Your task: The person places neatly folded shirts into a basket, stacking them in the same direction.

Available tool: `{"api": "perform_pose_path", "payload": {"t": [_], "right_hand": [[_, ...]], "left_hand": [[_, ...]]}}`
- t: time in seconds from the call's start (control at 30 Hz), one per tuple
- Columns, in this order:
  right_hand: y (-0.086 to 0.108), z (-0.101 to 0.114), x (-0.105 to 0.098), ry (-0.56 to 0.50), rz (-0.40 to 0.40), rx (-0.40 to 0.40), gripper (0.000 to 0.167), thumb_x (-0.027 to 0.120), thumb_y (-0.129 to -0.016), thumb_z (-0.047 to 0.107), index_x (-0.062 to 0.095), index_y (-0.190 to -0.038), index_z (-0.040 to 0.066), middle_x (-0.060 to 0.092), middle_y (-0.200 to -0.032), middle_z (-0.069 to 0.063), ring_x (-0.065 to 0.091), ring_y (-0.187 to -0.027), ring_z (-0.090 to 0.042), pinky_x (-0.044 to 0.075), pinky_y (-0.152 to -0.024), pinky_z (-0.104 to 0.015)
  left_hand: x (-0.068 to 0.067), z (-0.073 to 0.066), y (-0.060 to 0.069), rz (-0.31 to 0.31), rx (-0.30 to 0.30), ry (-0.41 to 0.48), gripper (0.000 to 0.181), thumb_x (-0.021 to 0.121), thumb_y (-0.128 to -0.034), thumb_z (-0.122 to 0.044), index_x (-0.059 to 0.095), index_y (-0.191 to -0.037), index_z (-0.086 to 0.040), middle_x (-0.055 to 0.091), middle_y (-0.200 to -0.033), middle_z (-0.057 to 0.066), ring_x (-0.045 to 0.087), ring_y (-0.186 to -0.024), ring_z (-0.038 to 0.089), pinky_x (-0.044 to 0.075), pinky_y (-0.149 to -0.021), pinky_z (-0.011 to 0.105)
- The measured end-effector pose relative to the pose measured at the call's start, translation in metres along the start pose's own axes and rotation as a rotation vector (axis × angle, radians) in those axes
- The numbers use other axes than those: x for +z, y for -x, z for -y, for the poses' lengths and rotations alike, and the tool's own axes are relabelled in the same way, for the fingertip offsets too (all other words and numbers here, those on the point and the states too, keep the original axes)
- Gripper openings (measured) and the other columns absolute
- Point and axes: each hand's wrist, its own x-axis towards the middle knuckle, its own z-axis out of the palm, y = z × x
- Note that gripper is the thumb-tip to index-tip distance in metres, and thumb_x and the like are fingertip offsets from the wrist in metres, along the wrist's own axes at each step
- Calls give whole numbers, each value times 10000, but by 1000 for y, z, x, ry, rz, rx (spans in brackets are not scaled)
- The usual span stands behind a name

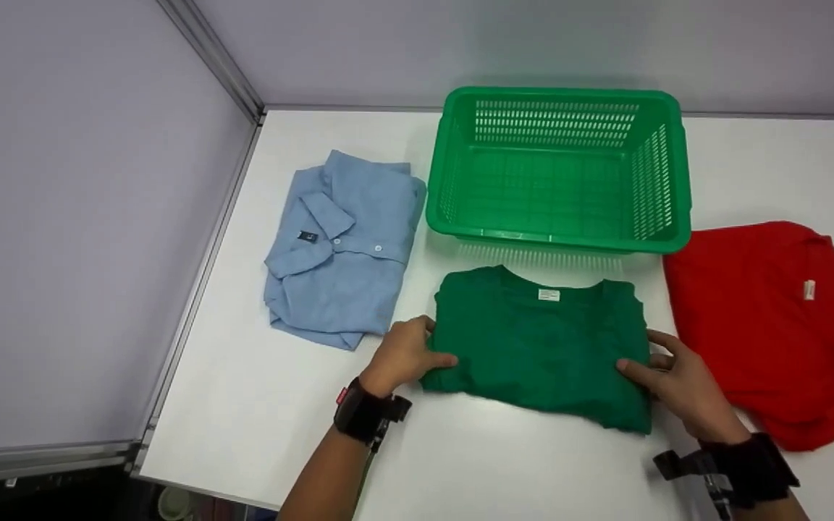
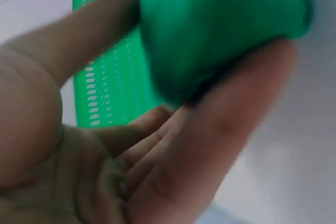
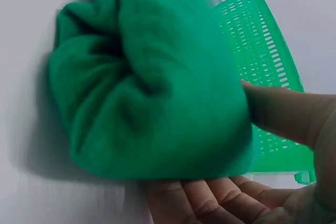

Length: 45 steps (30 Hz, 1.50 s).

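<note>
A folded green shirt with a white neck label lies in front of the basket. At its left edge the left hand pinches the cloth, thumb on top and fingers at the side and below. On the opposite edge the right hand does the same, its thumb on the upper face. Close up in the left wrist view, the green cloth sits between thumb and fingers. The right wrist view shows the layered end of the shirt, fingers under it and thumb over it.
Behind the green shirt stands a green basket with nothing inside. A folded light blue shirt lies to the left, a folded red garment to the right. Grey walls border the white table at the back and left.
</note>
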Motion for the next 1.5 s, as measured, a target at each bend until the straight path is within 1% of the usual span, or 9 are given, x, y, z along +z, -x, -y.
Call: {"api": "perform_pose_path", "payload": {"t": [0.17, 0.33, 0.6, 0.73, 0.9, 1.03, 1.17, 1.3, 1.5], "right_hand": [[-3, -2, 0, -2, -14, -18, 859, 678, -1045, 280, 169, -1644, -66, 496, -1521, -377, 655, -1222, -278, 600, -869, -264], [-2, -7, -3, -1, -37, -21, 804, 662, -1055, 243, 200, -1642, -55, 527, -1510, -348, 656, -1167, -196, 582, -853, -209], [-1, 0, -8, -50, -1, -2, 926, 674, -1038, 407, 158, -1646, -63, 547, -1489, -333, 695, -1063, -134, 622, -862, -276], [-3, 6, -6, -43, 20, -7, 980, 673, -1029, 452, 126, -1650, -72, 455, -1567, -370, 698, -1198, -279, 630, -949, -386], [-10, 15, 4, -5, 37, -39, 983, 692, -1026, 415, 113, -1652, -74, 404, -1583, -403, 609, -1333, -466, 570, -1041, -529], [-16, 16, 10, -1, 65, -69, 943, 684, -1037, 361, 107, -1659, -50, 451, -1549, -391, 648, -1269, -414, 568, -1055, -534], [-17, 14, 8, -26, 88, -76, 899, 667, -1050, 324, 112, -1660, -34, 467, -1534, -379, 669, -1207, -307, 573, -1055, -519], [-14, 14, 7, -57, 112, -61, 931, 680, -1040, 347, 91, -1660, -20, 441, -1557, -356, 636, -1235, -311, 552, -1089, -517], [-10, 14, 8, -56, 132, -65, 972, 707, -1023, 350, 74, -1658, -24, 419, -1565, -348, 603, -1267, -357, 527, -1105, -572]], "left_hand": [[0, 13, -6, 77, -12, 160, 553, 834, -894, -157, 610, -1350, 60, 711, -1223, 216, 681, -1144, 339, 569, -979, 444], [-8, 24, -4, 108, -70, 217, 588, 816, -911, -120, 571, -1420, 45, 641, -1372, 227, 605, -1278, 333, 522, -1070, 457], [-19, 10, -7, 22, -52, 134, 565, 823, -915, -264, 636, -1354, 37, 753, -1158, 180, 721, -855, 246, 589, -701, 322], [-20, 1, -17, 43, -40, 160, 674, 824, -905, -314, 590, -1411, 66, 745, -1199, 196, 727, -946, 252, 604, -791, 342], [-16, 3, -25, 131, -61, 323, 747, 823, -904, -194, 472, -1506, 75, 683, -1314, 246, 714, -1111, 311, 609, -886, 366], [-15, 10, -26, 172, -83, 454, 696, 793, -913, -77, 456, -1513, 32, 660, -1290, 233, 708, -1019, 256, 587, -720, 299], [-14, 12, -26, 197, -77, 529, 696, 775, -919, -64, 439, -1521, 23, 640, -1297, 226, 694, -990, 228, 571, -688, 282], [-13, 9, -27, 208, -63, 519, 765, 797, -917, -167, 408, -1534, 63, 643, -1357, 253, 694, -1064, 235, 573, -804, 282], [-7, 1, -28, 295, -12, 483, 680, 799, -923, -158, 493, -1490, 61, 711, -1314, 212, 721, -976, 153, 585, -774, 262]]}}
